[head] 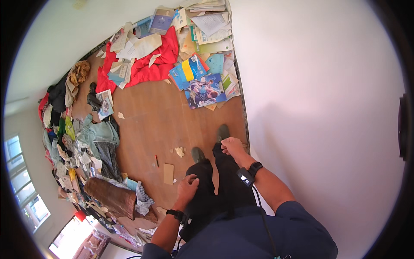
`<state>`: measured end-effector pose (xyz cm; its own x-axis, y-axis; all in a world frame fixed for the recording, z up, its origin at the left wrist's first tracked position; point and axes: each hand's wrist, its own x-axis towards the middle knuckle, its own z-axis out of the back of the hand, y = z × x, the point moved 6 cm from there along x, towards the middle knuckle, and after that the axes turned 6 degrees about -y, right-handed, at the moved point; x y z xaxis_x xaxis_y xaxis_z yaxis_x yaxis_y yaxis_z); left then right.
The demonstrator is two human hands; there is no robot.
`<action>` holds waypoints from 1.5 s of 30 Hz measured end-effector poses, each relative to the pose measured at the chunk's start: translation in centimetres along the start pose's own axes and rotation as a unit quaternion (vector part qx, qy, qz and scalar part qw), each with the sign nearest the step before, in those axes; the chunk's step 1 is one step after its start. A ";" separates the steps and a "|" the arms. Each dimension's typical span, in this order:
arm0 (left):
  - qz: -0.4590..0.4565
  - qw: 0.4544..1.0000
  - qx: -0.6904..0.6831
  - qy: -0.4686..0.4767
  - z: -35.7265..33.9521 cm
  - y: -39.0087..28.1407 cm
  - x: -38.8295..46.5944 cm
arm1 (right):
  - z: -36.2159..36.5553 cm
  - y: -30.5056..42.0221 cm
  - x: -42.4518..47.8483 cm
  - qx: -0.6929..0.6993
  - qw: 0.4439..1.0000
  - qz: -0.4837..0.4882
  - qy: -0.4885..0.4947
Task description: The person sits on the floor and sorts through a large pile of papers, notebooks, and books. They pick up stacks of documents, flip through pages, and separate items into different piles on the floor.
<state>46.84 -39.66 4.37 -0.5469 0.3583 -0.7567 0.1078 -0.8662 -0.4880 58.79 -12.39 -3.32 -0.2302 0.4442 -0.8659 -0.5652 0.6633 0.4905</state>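
Note:
My left hand hangs beside my left knee with its fingers loosely curled, and nothing shows in it. Over my right foot is my right hand, its fingers bent inward; whether something small is between them cannot be told. Both wrists wear dark straps with small devices. On the wooden floor ahead lie a crumpled pale scrap, a brown cardboard piece and a red and black pen. Farther off, a blue illustrated clipboard rests beside blue booklets with a yellow band.
Books and loose papers are heaped along the right wall. A red cloth lies under papers. Clothes are piled at the left, with a black boot and a rolled brown mat near them.

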 end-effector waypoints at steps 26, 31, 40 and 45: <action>-0.198 0.971 0.123 0.043 -4.4 -6.6 19.9 | -3.4 5.0 51.4 -0.426 0.852 0.247 -0.176; -0.182 0.973 0.136 0.029 -4.6 -6.4 19.3 | -5.4 5.6 45.5 -0.403 0.839 0.335 -0.149; -0.135 0.983 0.125 -0.010 -5.7 -4.0 17.8 | -9.8 11.0 33.3 -0.433 0.860 0.249 -0.103; -0.058 0.997 0.039 -0.020 -6.1 -1.4 18.0 | -12.1 13.7 24.3 -0.341 0.906 0.242 -0.065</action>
<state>41.95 -29.85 -11.21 -0.5854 0.4442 -0.6782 -0.0218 -0.8449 -0.5346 35.84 0.23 -18.83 -0.5121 0.6803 -0.5243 -0.7912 -0.1362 0.5962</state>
